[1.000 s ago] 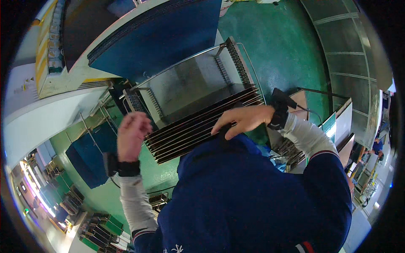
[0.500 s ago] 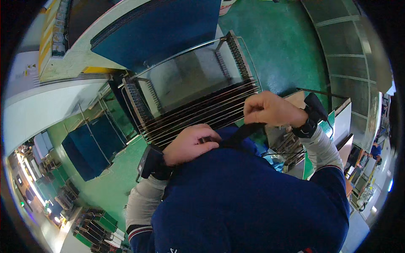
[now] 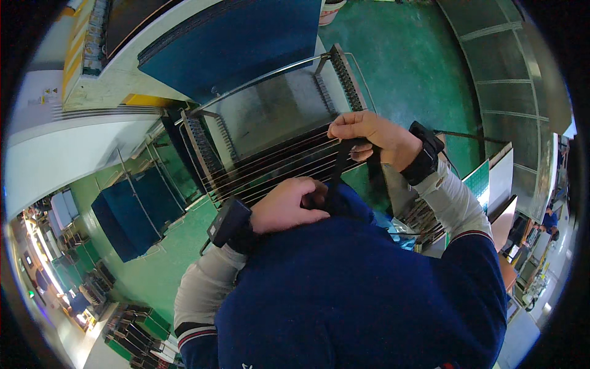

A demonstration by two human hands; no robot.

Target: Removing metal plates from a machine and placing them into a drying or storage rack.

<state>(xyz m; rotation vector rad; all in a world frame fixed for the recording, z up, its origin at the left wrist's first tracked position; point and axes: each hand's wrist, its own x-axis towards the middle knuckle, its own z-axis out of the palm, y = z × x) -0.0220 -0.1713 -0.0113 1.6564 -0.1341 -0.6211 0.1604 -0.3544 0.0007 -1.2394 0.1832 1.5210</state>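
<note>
At the left, a dark blue stack (image 3: 132,218) stands on the green floor (image 3: 172,267) with thin metal rods across it, and a black box (image 3: 228,222) is strapped to your left wrist. Your left hand (image 3: 289,206) comes next, over the front of your dark blue top (image 3: 369,277), its fingers curled inward and its thumb beside the lower part of the black strap (image 3: 339,167); whether they pinch it, I cannot tell. Behind that hand, dark panels (image 3: 270,165) show their pale edges in the slots of the metal rack (image 3: 347,77). The strap lies between your two hands, drawn up from your top towards the right one. Your right hand (image 3: 375,135), higher and over the rack's near right part, has its fingers closed on the strap's upper end.

The step in hand looks like handling that strap; moving it further calls for a sure hold and knuckles kept off the panel edges just beneath. The rack's slotted side and bent rail bound your reach ahead. Farther right, boards (image 3: 501,172) lean near your right forearm, so swing that elbow little; the green floor beyond the rack, before the grey wall (image 3: 507,92), seems the roomier side.
</note>
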